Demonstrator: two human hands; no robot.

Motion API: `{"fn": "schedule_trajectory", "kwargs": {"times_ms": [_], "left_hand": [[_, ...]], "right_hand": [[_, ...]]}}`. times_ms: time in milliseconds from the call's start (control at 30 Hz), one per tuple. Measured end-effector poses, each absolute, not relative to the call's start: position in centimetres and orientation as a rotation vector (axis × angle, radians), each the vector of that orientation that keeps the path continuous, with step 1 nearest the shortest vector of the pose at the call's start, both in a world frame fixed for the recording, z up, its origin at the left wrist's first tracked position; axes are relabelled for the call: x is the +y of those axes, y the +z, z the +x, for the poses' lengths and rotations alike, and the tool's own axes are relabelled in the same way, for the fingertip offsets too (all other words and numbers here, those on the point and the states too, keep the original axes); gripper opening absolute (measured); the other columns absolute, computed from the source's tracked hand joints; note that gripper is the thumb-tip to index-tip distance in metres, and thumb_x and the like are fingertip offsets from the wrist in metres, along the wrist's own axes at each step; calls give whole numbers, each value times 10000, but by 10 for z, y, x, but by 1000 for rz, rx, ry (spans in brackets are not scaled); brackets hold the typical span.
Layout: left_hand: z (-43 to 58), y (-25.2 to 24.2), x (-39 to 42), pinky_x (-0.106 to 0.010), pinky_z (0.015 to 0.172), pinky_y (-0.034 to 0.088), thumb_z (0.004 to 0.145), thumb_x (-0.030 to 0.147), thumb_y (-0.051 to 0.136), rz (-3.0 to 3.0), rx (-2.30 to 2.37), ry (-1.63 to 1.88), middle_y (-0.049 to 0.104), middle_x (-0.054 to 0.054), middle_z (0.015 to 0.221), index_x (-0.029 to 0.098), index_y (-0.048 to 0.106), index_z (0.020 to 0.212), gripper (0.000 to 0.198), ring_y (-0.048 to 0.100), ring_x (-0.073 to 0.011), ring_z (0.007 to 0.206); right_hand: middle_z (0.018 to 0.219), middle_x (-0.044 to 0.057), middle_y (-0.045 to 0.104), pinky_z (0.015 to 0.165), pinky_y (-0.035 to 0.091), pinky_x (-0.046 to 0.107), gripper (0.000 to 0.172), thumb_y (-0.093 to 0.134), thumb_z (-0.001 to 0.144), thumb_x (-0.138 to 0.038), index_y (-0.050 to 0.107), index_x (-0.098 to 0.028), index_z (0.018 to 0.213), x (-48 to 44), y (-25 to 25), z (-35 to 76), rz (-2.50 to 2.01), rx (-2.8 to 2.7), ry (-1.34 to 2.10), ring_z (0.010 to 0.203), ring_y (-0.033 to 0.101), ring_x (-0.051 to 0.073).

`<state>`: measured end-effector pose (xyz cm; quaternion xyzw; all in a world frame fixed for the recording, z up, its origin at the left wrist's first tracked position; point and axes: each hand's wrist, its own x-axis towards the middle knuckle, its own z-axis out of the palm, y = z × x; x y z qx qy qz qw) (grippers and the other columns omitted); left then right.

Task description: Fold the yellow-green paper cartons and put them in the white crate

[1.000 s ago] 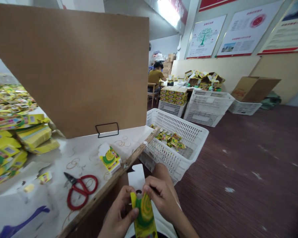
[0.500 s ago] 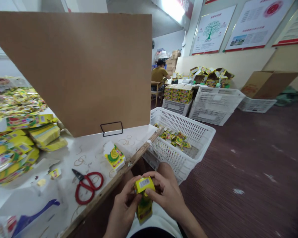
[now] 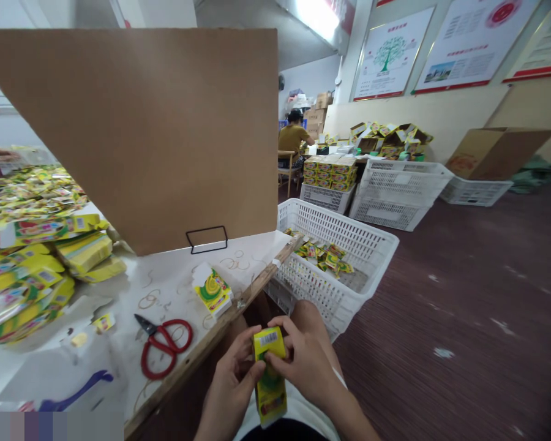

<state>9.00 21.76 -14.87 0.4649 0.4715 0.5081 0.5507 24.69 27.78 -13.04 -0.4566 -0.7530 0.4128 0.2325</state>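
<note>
Above my lap I hold a small yellow and green carton point(image 3: 270, 392) between both hands, its barcode flap toward the top. My left hand point(image 3: 232, 380) grips the carton's left side, thumb on the front. On the other side my right hand point(image 3: 305, 364) is closed on it, with the thumb pressed against the front face near the top. The fingers behind the carton are partly hidden. Another yellow and green carton point(image 3: 212, 291) lies on the white table point(image 3: 165, 275) near its wooden edge. Red-handled scissors point(image 3: 165, 346) rest to the left of my hands.
A white plastic basket point(image 3: 371, 263) with several small yellow packets point(image 3: 328, 256) stands right of the table. A large cardboard sheet point(image 3: 165, 141) rises at the table's back. Flat yellow cartons point(image 3: 22, 288) are piled at left. Further off, a person point(image 3: 294, 136) sits near stacked crates point(image 3: 395, 190).
The carton's top flap, tilted forward half a second ago, now lies more in line with the front face. The carton has turned more upright, and my fingers have shifted slightly on it.
</note>
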Motion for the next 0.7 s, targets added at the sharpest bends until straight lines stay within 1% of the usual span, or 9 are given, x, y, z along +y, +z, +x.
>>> {"fn": "schedule_trajectory", "kwargs": {"times_ms": [133, 267, 333, 400, 500, 533, 567, 633, 700], "left_hand": [[90, -150, 219, -371, 948, 474, 823, 334, 604, 1174, 1229, 1173, 601, -149, 1242, 165, 477, 1293, 516, 587, -267, 1119], [90, -152, 220, -351, 939, 483, 804, 339, 618, 1173, 1253, 1196, 600, -145, 1249, 163, 503, 1268, 509, 589, -265, 1120], [89, -151, 220, -349, 935, 485, 798, 335, 627, 1170, 1264, 1212, 601, -147, 1248, 164, 506, 1253, 502, 594, -263, 1112], [87, -150, 220, -350, 913, 494, 800, 336, 627, 1158, 1261, 1210, 609, -154, 1233, 157, 491, 1252, 505, 606, -261, 1086], [85, -147, 221, -335, 839, 518, 796, 337, 636, 1134, 1224, 1183, 643, -160, 1166, 137, 473, 1242, 515, 640, -256, 1006], [85, -147, 222, -326, 806, 526, 789, 335, 645, 1126, 1213, 1177, 657, -159, 1135, 132, 476, 1230, 514, 652, -254, 970], [86, -147, 223, -319, 777, 530, 785, 333, 651, 1120, 1198, 1173, 669, -157, 1107, 129, 479, 1220, 511, 662, -251, 937], [88, -147, 224, -312, 746, 532, 788, 332, 648, 1115, 1164, 1176, 682, -152, 1075, 129, 480, 1213, 500, 672, -246, 895], [92, -148, 226, -315, 765, 526, 797, 329, 637, 1128, 1143, 1193, 678, -151, 1088, 134, 486, 1216, 486, 667, -247, 915]], "right_hand": [[582, -36, 600, 514, 328, 220, 357, 530, 744, -150, 516, -200, 1098, 277, -140, 242, -1309, -2087, 1004, 543, 572, 162], [598, -19, 617, 544, 349, 238, 371, 535, 765, -172, 511, -189, 1135, 275, -152, 234, -1368, -2077, 910, 558, 597, 178], [584, -25, 610, 534, 353, 238, 378, 545, 773, -185, 512, -185, 1150, 275, -153, 234, -1344, -2058, 941, 535, 584, 170], [600, -23, 624, 516, 370, 230, 373, 556, 787, -207, 527, -188, 1159, 278, -149, 239, -1228, -2030, 1078, 531, 575, 159], [799, 37, 689, 588, 442, 242, 270, 531, 849, -292, 624, -197, 1084, 284, -140, 248, -1055, -1940, 1210, 689, 620, 166], [857, 52, 691, 607, 458, 250, 265, 519, 865, -330, 651, -196, 1052, 286, -138, 251, -1030, -1890, 1246, 730, 623, 170], [868, 57, 687, 596, 466, 255, 280, 513, 871, -366, 669, -194, 1027, 287, -137, 252, -1018, -1827, 1299, 719, 620, 168], [770, 40, 663, 507, 450, 243, 314, 543, 846, -423, 679, -184, 997, 289, -139, 252, -1004, -1691, 1446, 585, 579, 141], [700, 18, 629, 453, 428, 231, 325, 603, 795, -451, 682, -174, 947, 290, -144, 251, -999, -1580, 1549, 501, 523, 113]]}}
